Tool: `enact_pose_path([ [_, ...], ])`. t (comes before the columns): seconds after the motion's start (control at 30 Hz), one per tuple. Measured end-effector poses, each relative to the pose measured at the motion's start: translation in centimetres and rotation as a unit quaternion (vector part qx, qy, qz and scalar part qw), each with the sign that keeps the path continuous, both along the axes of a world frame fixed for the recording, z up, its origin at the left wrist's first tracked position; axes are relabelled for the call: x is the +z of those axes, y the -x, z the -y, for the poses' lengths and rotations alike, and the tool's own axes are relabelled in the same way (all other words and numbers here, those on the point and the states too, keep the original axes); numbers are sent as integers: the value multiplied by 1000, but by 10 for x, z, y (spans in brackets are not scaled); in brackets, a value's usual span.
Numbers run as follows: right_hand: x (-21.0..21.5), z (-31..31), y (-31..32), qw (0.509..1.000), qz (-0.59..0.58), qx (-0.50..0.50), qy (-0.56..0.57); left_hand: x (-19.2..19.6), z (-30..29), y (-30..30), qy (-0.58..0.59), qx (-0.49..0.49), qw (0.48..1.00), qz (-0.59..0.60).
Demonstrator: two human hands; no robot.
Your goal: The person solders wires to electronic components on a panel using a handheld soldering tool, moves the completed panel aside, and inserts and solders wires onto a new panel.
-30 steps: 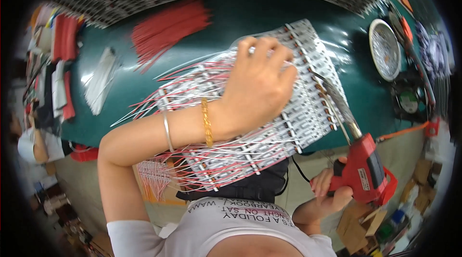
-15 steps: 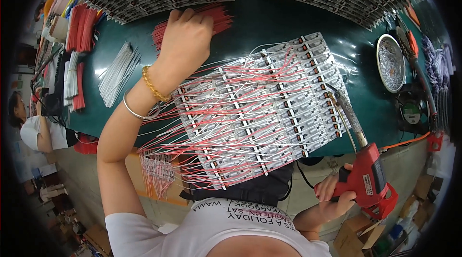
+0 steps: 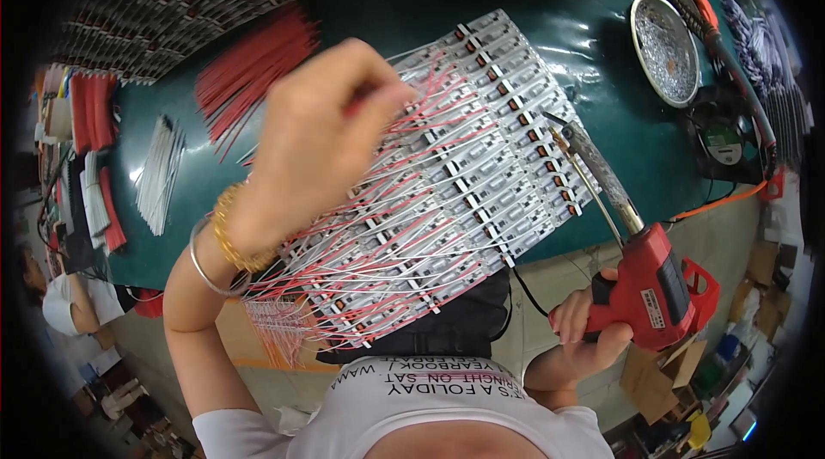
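So, far left of the frame there's a loose bunch of thin white wires (image 3: 161, 175), then a fanned pile of thin red wires (image 3: 258, 72) at upper left. Left hand (image 3: 314, 145) is left of centre, fingers curled with some red showing by the thumb, but it's too blurry to tell if they're gripping a wire. Mid-frame is the tilted panel of pale grey circuit-board strips (image 3: 468, 184), with red and white leads trailing off its left side. Right hand (image 3: 593, 320), lower right, is wrapped round the grip of a red-and-black soldering gun (image 3: 662, 287), its tip over the panel. I'd worry about a hot tip scorching a strip if that wrist dips, or the left hand snagging those tangled leads and tugging joints loose.
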State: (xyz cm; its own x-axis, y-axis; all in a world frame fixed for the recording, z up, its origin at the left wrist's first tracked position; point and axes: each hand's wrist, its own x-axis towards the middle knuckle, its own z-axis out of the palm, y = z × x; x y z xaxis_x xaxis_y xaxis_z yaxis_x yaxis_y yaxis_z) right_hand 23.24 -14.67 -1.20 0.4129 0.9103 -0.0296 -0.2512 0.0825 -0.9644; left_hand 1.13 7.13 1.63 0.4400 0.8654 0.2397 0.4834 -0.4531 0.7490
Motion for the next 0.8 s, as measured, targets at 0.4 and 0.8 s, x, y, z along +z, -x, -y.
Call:
enact_pose_path([
  [0.4,-5,19,-6,998,20,1,54,-17,28,-39,6,-64,995,-71],
  [0.8,1,17,-4,991,52,48,114,-18,28,-39,-25,-75,994,-74],
])
